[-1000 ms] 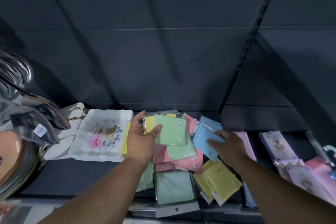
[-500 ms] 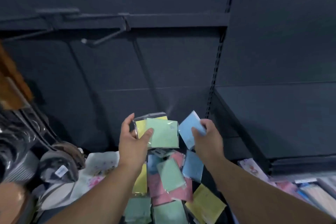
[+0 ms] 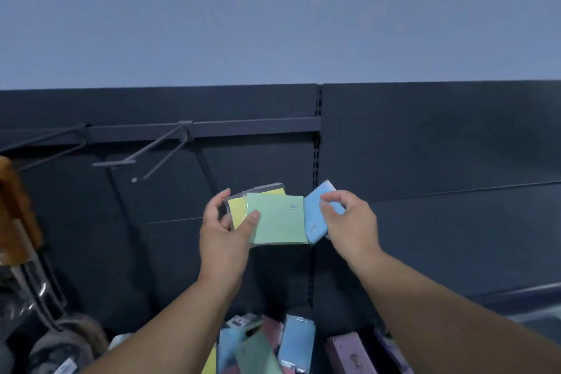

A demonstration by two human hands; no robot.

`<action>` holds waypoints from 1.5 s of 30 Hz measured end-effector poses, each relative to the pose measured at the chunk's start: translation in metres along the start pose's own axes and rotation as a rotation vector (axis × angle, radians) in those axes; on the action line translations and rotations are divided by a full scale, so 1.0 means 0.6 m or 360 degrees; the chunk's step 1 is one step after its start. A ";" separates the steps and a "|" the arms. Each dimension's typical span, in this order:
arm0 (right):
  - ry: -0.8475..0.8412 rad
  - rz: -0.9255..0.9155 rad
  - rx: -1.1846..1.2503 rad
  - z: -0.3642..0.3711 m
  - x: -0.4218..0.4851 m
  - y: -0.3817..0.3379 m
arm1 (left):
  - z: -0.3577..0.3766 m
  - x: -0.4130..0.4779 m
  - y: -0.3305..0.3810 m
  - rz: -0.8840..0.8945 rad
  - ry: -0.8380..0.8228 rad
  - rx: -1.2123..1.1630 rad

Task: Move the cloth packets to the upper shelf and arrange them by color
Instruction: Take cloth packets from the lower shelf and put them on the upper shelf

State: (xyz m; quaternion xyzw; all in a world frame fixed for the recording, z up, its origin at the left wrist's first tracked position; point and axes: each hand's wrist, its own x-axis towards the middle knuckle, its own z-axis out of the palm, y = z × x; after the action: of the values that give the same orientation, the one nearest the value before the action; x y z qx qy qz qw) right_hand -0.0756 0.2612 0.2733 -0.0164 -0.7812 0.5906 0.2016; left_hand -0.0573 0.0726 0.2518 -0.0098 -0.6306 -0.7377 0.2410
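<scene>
Slippage is threatening: left hand (image 3: pixel 226 240) is pinching green packet (image 3: pixel 277 220) and yellow packet (image 3: pixel 238 209) in one fanned grip; right hand (image 3: pixel 349 223) is gripping blue packet (image 3: pixel 314 218) mid-air beside them; glossy wrappers may be sliding toward pile (image 3: pixel 296 343) below.

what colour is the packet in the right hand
Light blue: the packet in the right hand, head view.

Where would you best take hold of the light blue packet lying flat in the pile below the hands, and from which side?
The light blue plastic-wrapped cloth packet lies uppermost, its right edge free, other packets crowding its left. So pinch its right long edge, probably, coming from above and the right.
</scene>
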 end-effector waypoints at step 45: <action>-0.0571 0.0156 0.0002 -0.434 0.305 0.230 | 0.482 0.049 -0.109 -0.0265 0.0038 0.1524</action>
State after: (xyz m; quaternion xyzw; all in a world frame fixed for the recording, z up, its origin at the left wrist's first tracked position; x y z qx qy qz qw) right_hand -0.1858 0.5894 0.2569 0.0511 -0.8026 0.5936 0.0301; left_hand -0.1913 0.3388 0.2600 0.1610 -0.8951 -0.3813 0.1658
